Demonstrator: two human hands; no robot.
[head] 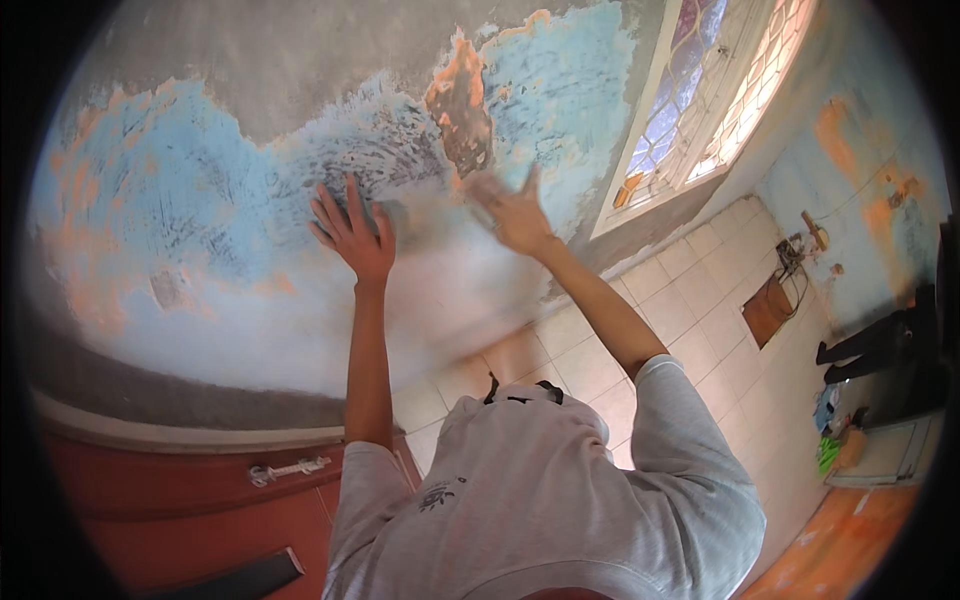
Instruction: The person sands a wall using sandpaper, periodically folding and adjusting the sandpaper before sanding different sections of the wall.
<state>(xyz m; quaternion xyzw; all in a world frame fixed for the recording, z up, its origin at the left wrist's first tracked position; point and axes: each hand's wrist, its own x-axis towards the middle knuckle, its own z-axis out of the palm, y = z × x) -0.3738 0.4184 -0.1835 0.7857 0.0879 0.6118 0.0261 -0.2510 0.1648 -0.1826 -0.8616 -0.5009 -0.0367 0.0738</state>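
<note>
Both my arms reach up in front of a wall with worn blue paint (202, 165), grey plaster and orange patches. My left hand (360, 236) has its fingers spread over a dark-smudged part of the blue paint and holds nothing. To its right, my right hand (517, 214) is partly blurred, with the thumb apart from the other fingers and nothing seen in it. It lies just below a bare, orange-edged patch (463, 112) in the paint. Whether either palm touches the wall cannot be told.
A window with a patterned metal grille (675, 97) is at the upper right. Light tiles (675, 285) cover the floor. At the far right stands a person in dark trousers (870, 345), near cables (791, 259) and a green item (827, 454). A red door (187, 517) is at the lower left.
</note>
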